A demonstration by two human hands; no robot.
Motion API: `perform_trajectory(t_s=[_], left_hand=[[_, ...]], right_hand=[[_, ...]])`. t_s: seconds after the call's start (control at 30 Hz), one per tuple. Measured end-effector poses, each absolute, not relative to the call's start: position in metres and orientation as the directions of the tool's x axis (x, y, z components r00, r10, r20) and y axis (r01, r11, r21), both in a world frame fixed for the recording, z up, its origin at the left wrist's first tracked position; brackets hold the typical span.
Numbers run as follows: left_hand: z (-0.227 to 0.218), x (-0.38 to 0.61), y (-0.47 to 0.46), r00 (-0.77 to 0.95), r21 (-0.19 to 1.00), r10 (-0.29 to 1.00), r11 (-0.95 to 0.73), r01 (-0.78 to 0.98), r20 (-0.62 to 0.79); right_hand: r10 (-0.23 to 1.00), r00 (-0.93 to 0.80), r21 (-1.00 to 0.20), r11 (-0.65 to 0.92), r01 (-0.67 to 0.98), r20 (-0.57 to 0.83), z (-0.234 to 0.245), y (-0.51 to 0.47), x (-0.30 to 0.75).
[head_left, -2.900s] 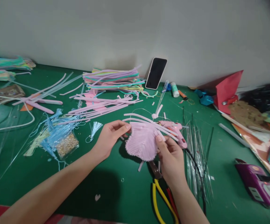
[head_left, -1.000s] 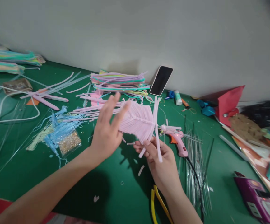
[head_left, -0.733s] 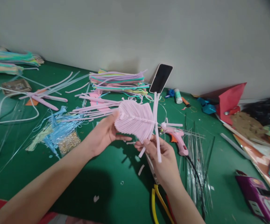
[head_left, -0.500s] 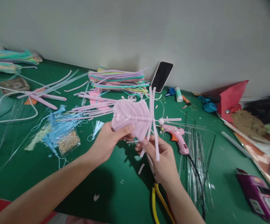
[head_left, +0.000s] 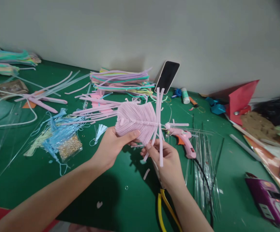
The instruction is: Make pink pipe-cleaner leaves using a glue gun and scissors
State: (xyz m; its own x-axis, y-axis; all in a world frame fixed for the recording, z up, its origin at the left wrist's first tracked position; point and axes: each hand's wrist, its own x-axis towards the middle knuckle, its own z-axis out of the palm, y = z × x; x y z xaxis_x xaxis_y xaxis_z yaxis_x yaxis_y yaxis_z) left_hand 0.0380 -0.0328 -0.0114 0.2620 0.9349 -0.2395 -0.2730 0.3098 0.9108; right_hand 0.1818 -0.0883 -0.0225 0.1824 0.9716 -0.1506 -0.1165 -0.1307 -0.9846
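Observation:
A pink leaf shape made of pipe cleaners [head_left: 137, 120] is held up over the table, its ribs slanting off a central spine. My left hand [head_left: 114, 145] grips its lower left edge, thumb on top. Loose pipe cleaner strands [head_left: 158, 109] cross the spine's right end and stick out up and down. My right hand [head_left: 165, 158] is closed on a lower strand end beside the leaf, thumb against fingers. Yellow-handled pliers [head_left: 161, 206] lie partly under my right wrist. Just right of the leaf rests a pink glue gun [head_left: 182, 137] with an orange trigger.
Pipe cleaner bundles [head_left: 123, 80] and a leaning phone [head_left: 167, 77] stand along the wall. Blue tassels [head_left: 57, 130] and a bag of gold beads [head_left: 70, 146] lie left. Thin clear-wrapped sticks [head_left: 204, 174] and a purple power strip [head_left: 267, 199] are at right.
The leaf and both hands stay nearly in place. The crossing strands have tilted slightly, their upper ends shifting right and lower ends left. The view has shifted a little.

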Motion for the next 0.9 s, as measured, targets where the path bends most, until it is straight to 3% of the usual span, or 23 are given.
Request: perform_trajectory(t_s=[0.4, 0.6, 0.7, 0.9], left_hand=[[-0.012, 0.037, -0.033, 0.318, 0.93, 0.927, 0.281, -0.234, -0.2], [-0.013, 0.038, -0.03, 0.417, 0.85, 0.894, 0.341, -0.401, -0.163], [-0.01, 0.033, -0.025, 0.371, 0.808, 0.915, 0.339, -0.482, -0.162], [-0.003, 0.025, -0.017, 0.334, 0.866, 0.926, 0.307, -0.395, -0.176]], right_hand=[[0.968, 0.145, -0.966, -0.177, -0.188, -0.205, -0.025, -0.088, 0.178], [0.971, 0.143, -0.965, -0.158, -0.212, -0.191, -0.027, -0.09, 0.179], [0.974, 0.104, -0.964, -0.181, -0.196, -0.204, -0.027, -0.09, 0.18], [0.965, 0.032, -0.95, -0.25, -0.186, -0.26, -0.024, -0.09, 0.179]])
